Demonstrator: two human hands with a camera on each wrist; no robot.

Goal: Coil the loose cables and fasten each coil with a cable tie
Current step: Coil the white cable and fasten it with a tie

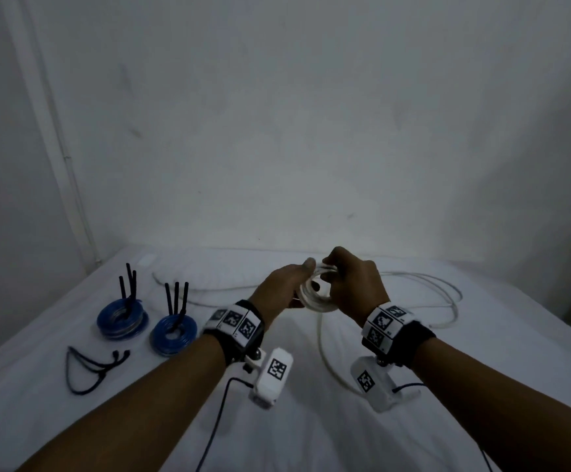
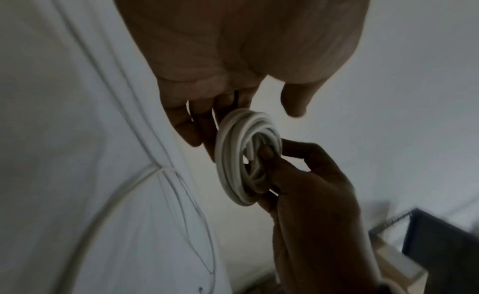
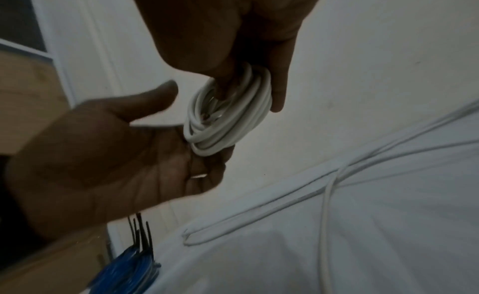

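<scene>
A white cable coil (image 1: 314, 296) hangs above the table between both hands. My right hand (image 1: 328, 277) grips it, fingers hooked through the middle and thumb on the outer turns, as the right wrist view shows on the coil (image 3: 228, 114). My left hand (image 1: 302, 284) lies open beside it: straight fingers (image 2: 186, 132) touch the coil's side (image 2: 233, 155) and the thumb stands apart. The rest of the white cable (image 1: 447, 287) trails loose over the cloth. Two blue coils (image 1: 122, 316) (image 1: 174, 332) at the left carry upright black cable ties (image 1: 176, 298).
Loose black cable ties (image 1: 93, 366) lie at the front left of the white-covered table (image 1: 311, 430). A white wall stands right behind the table. Loops of slack cable (image 3: 326, 196) cross the cloth under and to the right of the hands.
</scene>
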